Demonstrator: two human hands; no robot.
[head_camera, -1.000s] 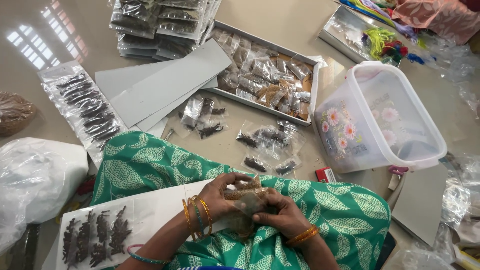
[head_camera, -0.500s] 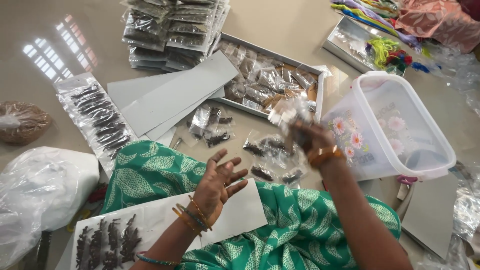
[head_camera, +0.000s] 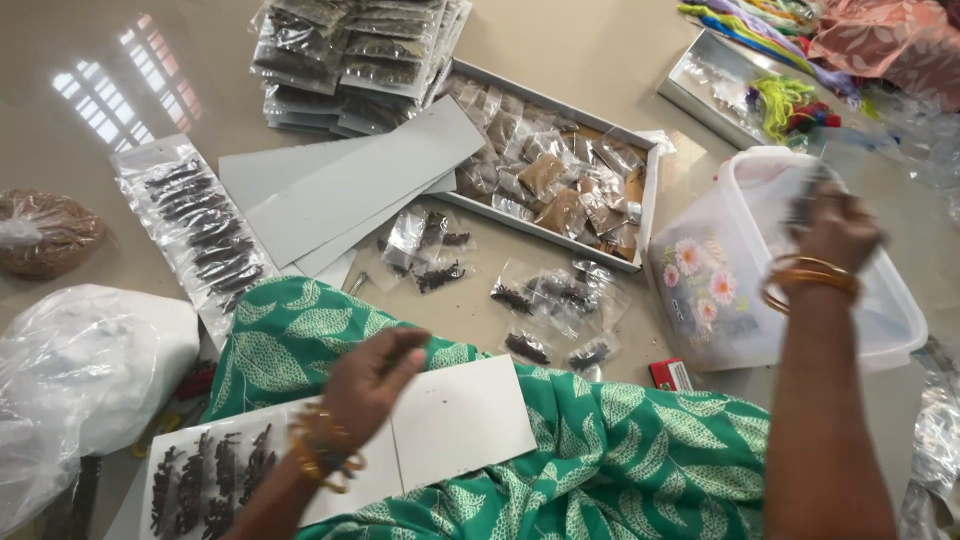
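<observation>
Over the translucent tub (head_camera: 700, 300), right hand (head_camera: 835, 225) holds perhaps a packet.

Single head-worn view, looking steeply down and forward over the lap at close range; glossy beige tiled floor (head_camera: 620, 60) fills the frame toward 12 o'clock. No second view overlaps.

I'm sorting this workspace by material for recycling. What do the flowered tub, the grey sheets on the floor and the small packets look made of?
The flowered tub looks like translucent, frosted plastic: light passes through its walls. The grey sheets look like matte cardboard: flat, stiff and without shine. The small packets look like clear glossy plastic film: it glints and their dark contents show through.
</observation>
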